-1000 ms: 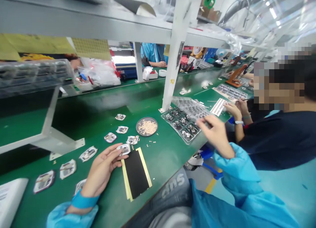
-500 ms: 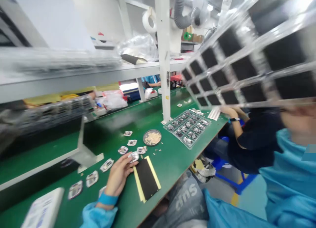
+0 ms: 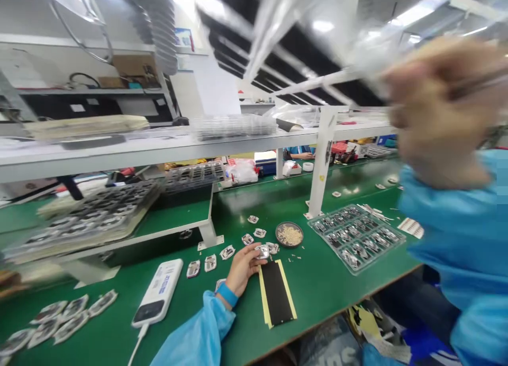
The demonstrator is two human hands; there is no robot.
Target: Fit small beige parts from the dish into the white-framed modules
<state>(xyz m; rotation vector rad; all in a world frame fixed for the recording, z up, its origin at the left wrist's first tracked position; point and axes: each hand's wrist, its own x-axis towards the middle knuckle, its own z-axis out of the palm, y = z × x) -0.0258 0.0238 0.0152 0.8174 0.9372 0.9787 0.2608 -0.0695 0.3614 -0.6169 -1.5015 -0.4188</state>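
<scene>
My left hand (image 3: pixel 243 271), fingers pinched, holds a small white-and-silver part (image 3: pixel 262 252) just above the bench. Right below it lies a black sheet on yellow backing (image 3: pixel 277 292). Other such parts (image 3: pixel 227 252) lie scattered around that hand, and a round dish of small beige pieces (image 3: pixel 289 235) stands beyond it. High on the right, my right hand (image 3: pixel 440 112) is blurred but closed, gripping the edge of a clear plastic tray with black pads (image 3: pixel 305 51). The tray hangs tilted in the air across the upper view.
A clear tray of parts (image 3: pixel 357 236) lies on the green bench by a white post (image 3: pixel 320 165). On the left are a white power bank (image 3: pixel 157 292) with a cable and several grouped parts (image 3: pixel 59 316). A shelf (image 3: pixel 159 152) spans the bench; filled trays (image 3: pixel 91 212) sit beneath it.
My view has swung left. The clear tray with black pads has been raised and tilted by my right hand, which now shows plainly. My left hand still holds the small part beside the black sheet.
</scene>
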